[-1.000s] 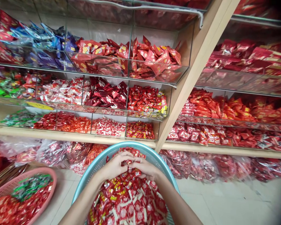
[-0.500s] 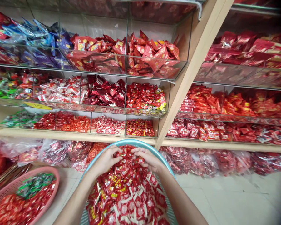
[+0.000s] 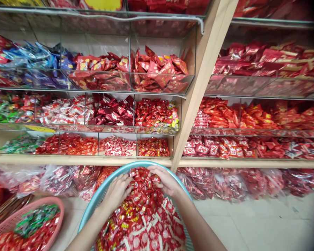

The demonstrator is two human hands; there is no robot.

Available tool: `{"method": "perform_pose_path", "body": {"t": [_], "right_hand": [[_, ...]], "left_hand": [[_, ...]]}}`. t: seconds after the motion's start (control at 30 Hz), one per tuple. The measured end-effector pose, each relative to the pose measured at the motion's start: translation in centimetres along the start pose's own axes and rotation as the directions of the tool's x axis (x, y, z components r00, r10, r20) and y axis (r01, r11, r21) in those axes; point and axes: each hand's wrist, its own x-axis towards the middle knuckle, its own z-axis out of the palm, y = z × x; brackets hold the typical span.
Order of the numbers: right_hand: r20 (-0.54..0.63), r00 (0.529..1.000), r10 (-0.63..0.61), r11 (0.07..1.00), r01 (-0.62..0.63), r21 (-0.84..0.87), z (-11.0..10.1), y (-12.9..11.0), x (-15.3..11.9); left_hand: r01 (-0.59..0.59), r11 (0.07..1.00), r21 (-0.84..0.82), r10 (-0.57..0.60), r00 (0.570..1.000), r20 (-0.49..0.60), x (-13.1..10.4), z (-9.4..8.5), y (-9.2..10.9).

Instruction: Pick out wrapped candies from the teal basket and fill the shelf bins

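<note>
A blue plastic basket (image 3: pixel 85 217) in front of me is heaped with wrapped candies (image 3: pixel 146 212). Plain red wrappers lie at the far side, red ones with yellow lettering at the left, and red-and-white ones nearest me. My left hand (image 3: pixel 118 190) rests on the left of the far heap, its fingers bent a little and the thumb apart. Across from it, my right hand (image 3: pixel 165 179) curves over the right of the same heap, fingers apart and touching candies. Some fingertips are hidden among the wrappers. I see no candy lifted in either hand.
A pink basket (image 3: pixel 59 223) of red and green candies stands on the floor at the lower left. Ahead, shelves (image 3: pixel 94 160) hold clear bins of wrapped candies, with a slanting wooden post (image 3: pixel 196 101) between them. Plastic bags of candy (image 3: pixel 227 183) lie under the lowest shelf.
The view has shifted, so the shelves sit lower and further left. My left hand has moved outward to the left, widening the gap between my hands; the right stays at the heap's right side.
</note>
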Motion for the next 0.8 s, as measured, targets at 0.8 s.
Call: {"method": "perform_pose_path", "body": {"t": [0.8], "right_hand": [[-0.030, 0.999, 0.029, 1.000, -0.029, -0.010, 2.7, 2.2, 1.1]], "left_hand": [[-0.201, 0.968, -0.152, 0.152, 0.946, -0.285, 0.2, 0.4, 5.2]]}}
